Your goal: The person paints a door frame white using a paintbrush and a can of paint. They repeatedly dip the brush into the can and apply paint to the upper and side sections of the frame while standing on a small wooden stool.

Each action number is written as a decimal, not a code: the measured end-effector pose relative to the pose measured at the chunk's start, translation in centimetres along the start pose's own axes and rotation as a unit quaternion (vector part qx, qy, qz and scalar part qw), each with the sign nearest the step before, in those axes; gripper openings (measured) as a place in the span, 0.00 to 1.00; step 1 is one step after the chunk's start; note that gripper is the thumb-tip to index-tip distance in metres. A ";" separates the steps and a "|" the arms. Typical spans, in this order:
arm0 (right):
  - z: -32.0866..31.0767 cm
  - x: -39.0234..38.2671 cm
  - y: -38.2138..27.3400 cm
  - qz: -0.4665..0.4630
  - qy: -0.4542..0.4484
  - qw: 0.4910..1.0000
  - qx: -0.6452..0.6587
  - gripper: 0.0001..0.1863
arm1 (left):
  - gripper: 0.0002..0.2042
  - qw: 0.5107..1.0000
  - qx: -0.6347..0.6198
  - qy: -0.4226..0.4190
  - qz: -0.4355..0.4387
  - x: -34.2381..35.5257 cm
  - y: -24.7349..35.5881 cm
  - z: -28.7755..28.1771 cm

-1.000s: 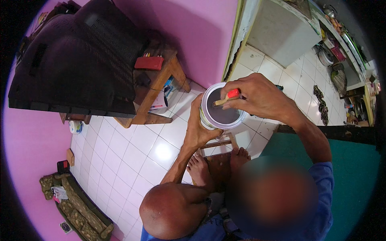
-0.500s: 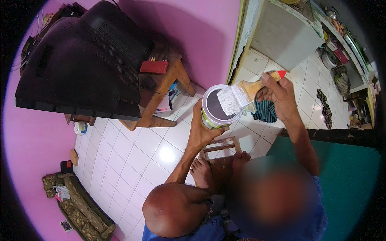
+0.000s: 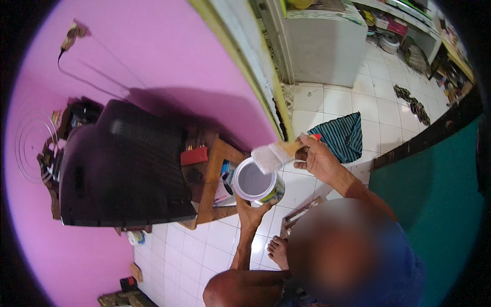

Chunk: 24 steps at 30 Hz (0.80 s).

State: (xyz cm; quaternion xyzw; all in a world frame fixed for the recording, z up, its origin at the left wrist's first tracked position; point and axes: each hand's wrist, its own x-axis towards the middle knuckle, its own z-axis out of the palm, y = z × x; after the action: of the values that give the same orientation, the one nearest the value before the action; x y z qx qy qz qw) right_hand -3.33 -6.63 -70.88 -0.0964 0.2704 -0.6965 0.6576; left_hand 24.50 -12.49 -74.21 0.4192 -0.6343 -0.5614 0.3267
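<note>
My left hand (image 3: 251, 212) grips a paint can (image 3: 272, 191) from below, with its round mouth tipped up toward me. Inside, the can looks pale grey; how much paint it holds I cannot tell. In my right hand (image 3: 318, 157) is a wide paintbrush (image 3: 270, 157) with a wooden, red-tipped handle. White paint coats its bristles, which overlap the upper right of the can's rim in the head view; whether they touch it I cannot tell.
A bulky black television (image 3: 123, 179) sits on a wooden table (image 3: 221, 158) at left, beside a red box (image 3: 194, 155). A pink wall (image 3: 169, 56) meets a worn door frame (image 3: 255, 46). On the tiles lies a striped cloth (image 3: 338, 137); a green panel (image 3: 424, 189) stands at right.
My view has turned toward the pink wall and doorway. The brush has shifted from across the can's mouth to its upper right edge. Both hands keep their grips.
</note>
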 end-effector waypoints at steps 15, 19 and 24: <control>-0.6 16.0 -10.8 -0.323 0.084 0.939 0.089 0.15 | 0.49 0.999 0.005 0.042 -0.034 -2.9 -0.4 -2.0; -1.9 15.1 -9.5 -0.328 0.192 0.925 -0.024 0.14 | 0.49 0.998 0.019 0.054 -0.038 -3.5 -0.1 -2.5; 2.1 14.8 -13.0 -0.396 0.194 0.883 -0.161 0.15 | 0.49 0.998 0.030 0.050 -0.035 -3.5 -1.5 -2.8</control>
State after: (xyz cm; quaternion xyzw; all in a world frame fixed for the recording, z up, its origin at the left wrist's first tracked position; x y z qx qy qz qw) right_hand -15.23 -21.66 -65.88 -0.1633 0.4402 -0.8506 0.2366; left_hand 28.76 -10.61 -75.02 0.4784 -0.6189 -0.5315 0.3251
